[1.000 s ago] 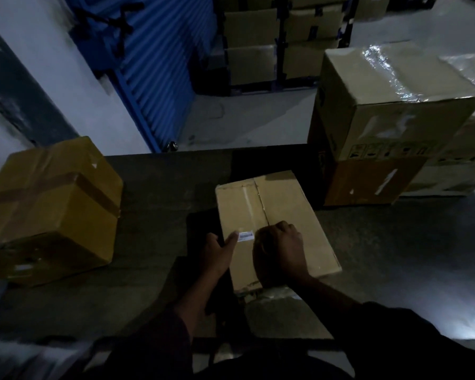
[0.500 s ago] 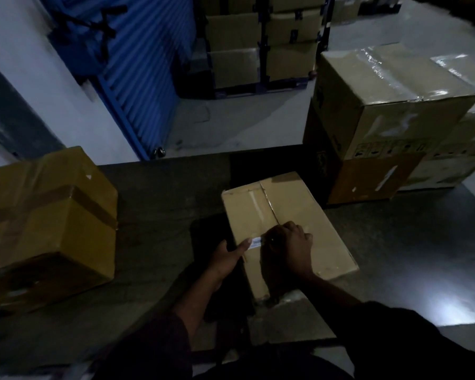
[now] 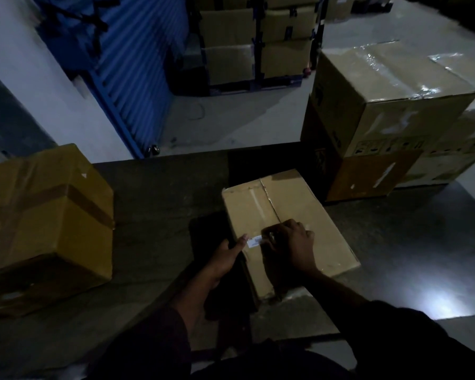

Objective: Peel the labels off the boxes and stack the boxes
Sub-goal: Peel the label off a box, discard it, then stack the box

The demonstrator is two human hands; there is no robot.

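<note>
A flat tan cardboard box (image 3: pixel 296 215) lies on the dark table (image 3: pixel 159 204) in front of me. A small white label (image 3: pixel 254 240) is stuck on its top near the left edge. My right hand (image 3: pixel 288 242) rests on the box top with its fingertips pinching the right end of the label. My left hand (image 3: pixel 225 259) grips the box's left side, thumb pressing the top beside the label. A taped brown box (image 3: pixel 44 223) stands at the table's left. Stacked boxes (image 3: pixel 381 116) stand at the right rear.
Beyond the table's far edge is a pale floor (image 3: pixel 231 122), a blue shutter (image 3: pixel 126 64) and a rack of cartons (image 3: pixel 258 42). A bright light patch (image 3: pixel 439 300) reflects on the table at the right.
The view has tilted slightly, shifting the box in the frame. My right fingers have closed on the label's end; both hands otherwise stay in place on the box.
</note>
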